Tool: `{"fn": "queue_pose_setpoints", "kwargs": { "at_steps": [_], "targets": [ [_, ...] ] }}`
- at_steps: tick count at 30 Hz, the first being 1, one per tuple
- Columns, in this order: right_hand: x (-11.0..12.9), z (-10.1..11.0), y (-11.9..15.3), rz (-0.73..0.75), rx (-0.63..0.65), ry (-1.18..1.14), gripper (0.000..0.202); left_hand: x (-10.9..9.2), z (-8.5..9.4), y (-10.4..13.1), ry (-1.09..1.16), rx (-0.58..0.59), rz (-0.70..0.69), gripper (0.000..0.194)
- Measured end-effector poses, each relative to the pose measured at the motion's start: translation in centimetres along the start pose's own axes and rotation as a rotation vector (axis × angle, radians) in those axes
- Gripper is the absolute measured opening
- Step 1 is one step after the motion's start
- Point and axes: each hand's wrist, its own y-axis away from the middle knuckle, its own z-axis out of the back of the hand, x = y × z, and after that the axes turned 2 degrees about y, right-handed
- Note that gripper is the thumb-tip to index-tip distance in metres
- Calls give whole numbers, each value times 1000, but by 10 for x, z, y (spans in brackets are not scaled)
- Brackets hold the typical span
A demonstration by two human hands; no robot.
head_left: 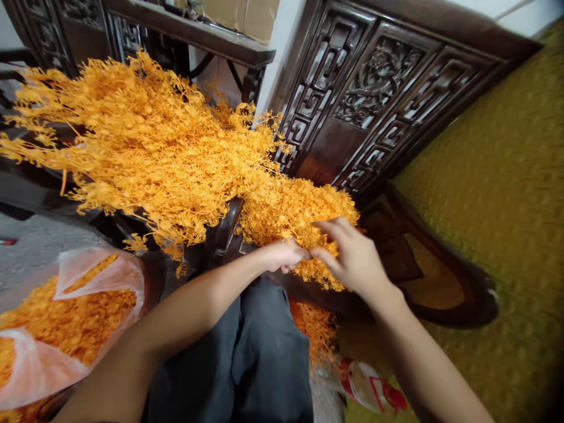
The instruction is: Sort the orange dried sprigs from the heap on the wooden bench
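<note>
My left hand [286, 256] is closed with its fingers curled, at the near edge of a small pile of orange-yellow flower-like sprigs [295, 205]. What its fingertips pinch, if anything, is too small to make out. My right hand [355, 255] hovers over the right side of that pile, slightly blurred. Its fingers are apart, and the thumb points at the left hand's fingertips. Behind and to the left, a much larger heap of the same sprigs [154, 147] spreads wide. The small pile lies on dark wooden furniture before my knees.
A carved dark wood panel [374, 88] stands behind the pile. At lower left, a translucent plastic bag [73, 267] holds loose orange bits. More orange strands [315, 329] lie below the seat, near a clear bottle with red markings [368, 385]. A cardboard box [238, 17] sits at the back.
</note>
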Motion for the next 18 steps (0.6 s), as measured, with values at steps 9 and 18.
{"fn": "queue_pose_setpoints", "kwargs": {
  "at_steps": [9,18],
  "targets": [
    [-10,-39,-12,-227,45,-286,45,-2,-4,18,7,116,-219,34],
    [-41,-60,-75,-431,64,-224,58,-35,-6,-5,400,-53,-118,19]
  ]
}}
